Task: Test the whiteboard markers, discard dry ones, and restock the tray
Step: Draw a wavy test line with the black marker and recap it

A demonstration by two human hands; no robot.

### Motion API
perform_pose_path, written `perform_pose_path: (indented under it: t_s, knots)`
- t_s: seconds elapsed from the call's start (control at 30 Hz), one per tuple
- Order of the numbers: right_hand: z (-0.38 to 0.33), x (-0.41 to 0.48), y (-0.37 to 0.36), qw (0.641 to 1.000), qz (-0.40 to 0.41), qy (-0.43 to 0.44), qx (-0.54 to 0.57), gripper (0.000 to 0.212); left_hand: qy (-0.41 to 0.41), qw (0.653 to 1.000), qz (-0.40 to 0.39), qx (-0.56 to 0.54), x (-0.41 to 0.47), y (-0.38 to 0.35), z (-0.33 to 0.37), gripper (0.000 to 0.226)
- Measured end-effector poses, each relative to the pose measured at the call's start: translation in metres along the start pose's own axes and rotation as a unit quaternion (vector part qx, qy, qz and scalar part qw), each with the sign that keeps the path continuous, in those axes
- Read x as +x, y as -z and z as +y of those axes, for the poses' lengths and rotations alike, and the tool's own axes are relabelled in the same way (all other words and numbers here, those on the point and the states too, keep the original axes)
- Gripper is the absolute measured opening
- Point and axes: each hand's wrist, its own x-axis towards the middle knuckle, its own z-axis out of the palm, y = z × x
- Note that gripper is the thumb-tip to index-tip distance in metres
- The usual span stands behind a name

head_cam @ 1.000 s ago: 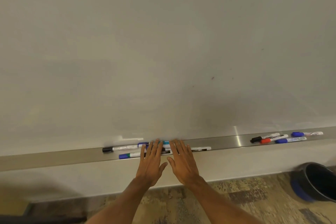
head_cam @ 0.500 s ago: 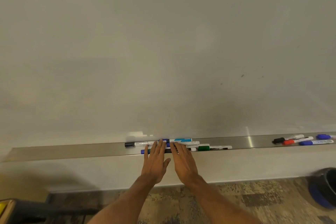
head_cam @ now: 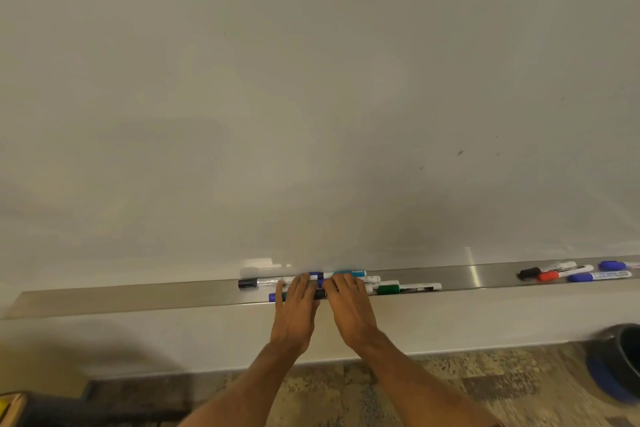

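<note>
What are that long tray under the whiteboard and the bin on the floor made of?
Tray: looks like brushed metal, perhaps steel or aluminium; it is silvery with a bright streak of glare. Bin: dark and smooth, probably plastic, with a blue base; partly out of frame.

- Mottled brown-and-grey carpet floor (head_cam: 450,388) runs along the bottom edge.
- Light wooden box corner (head_cam: 15,407) at far bottom left, something yellow inside, rest cut off.
- Dark low object (head_cam: 104,399) just right of the box, blurred, can't identify.
- Plain beige wall strip (head_cam: 138,340) meets the carpet.
</note>
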Motion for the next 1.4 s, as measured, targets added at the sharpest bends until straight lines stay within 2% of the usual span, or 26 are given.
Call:
perform_pose_path:
  t_s: [0.13,0.27,0.37,0.67,0.73,0.8,0.87,0.9,0.97,1.03,1.07,1.2,1.4]
  knots:
    - [-0.003,0.0,0.008,0.996,0.074,0.037,0.039,0.064,-0.017,0.998,0.06,-0.02,0.0,0.023,-0.007,0.048]
    - [-0.008,0.004,0.028,0.994,0.077,0.055,0.046,0.051,-0.064,0.99,0.126,-0.011,-0.002,0.046,-0.013,0.05]
    - [-0.013,0.007,0.042,0.992,0.069,0.091,0.052,0.035,-0.09,0.987,0.133,-0.002,-0.002,0.063,-0.019,0.053]
    - [-0.032,0.004,0.09,0.986,0.073,0.15,0.014,0.015,-0.182,0.968,0.107,0.132,-0.009,0.11,-0.045,0.051]
    - [-0.036,0.002,0.099,0.987,0.079,0.139,-0.004,0.02,-0.19,0.967,0.109,0.131,-0.013,0.118,-0.052,0.054]
    - [-0.04,-0.002,0.104,0.987,0.099,0.125,0.0,0.041,-0.202,0.962,0.125,0.136,-0.016,0.125,-0.057,0.054]
    - [-0.043,-0.004,0.106,0.984,0.136,0.102,0.044,0.065,-0.203,0.957,0.159,0.132,-0.019,0.13,-0.058,0.05]
    - [-0.045,-0.006,0.109,0.983,0.141,0.091,0.08,0.069,-0.198,0.955,0.185,0.123,-0.02,0.132,-0.057,0.047]
    - [-0.047,-0.007,0.119,0.973,0.163,0.068,0.146,0.051,-0.181,0.947,0.245,0.1,-0.021,0.139,-0.055,0.039]
    - [-0.048,-0.005,0.132,0.966,0.181,0.061,0.176,0.029,-0.166,0.932,0.307,0.098,-0.016,0.147,-0.053,0.034]
    - [-0.047,-0.003,0.14,0.963,0.187,0.061,0.183,0.024,-0.17,0.92,0.338,0.102,-0.013,0.152,-0.053,0.033]
    - [-0.043,0.009,0.18,0.942,0.263,0.067,0.198,0.023,-0.21,0.877,0.418,0.111,0.005,0.192,-0.041,0.041]
    - [-0.038,0.028,0.273,0.872,0.405,0.109,0.252,0.033,-0.22,0.822,0.515,0.105,0.028,0.291,-0.012,0.043]
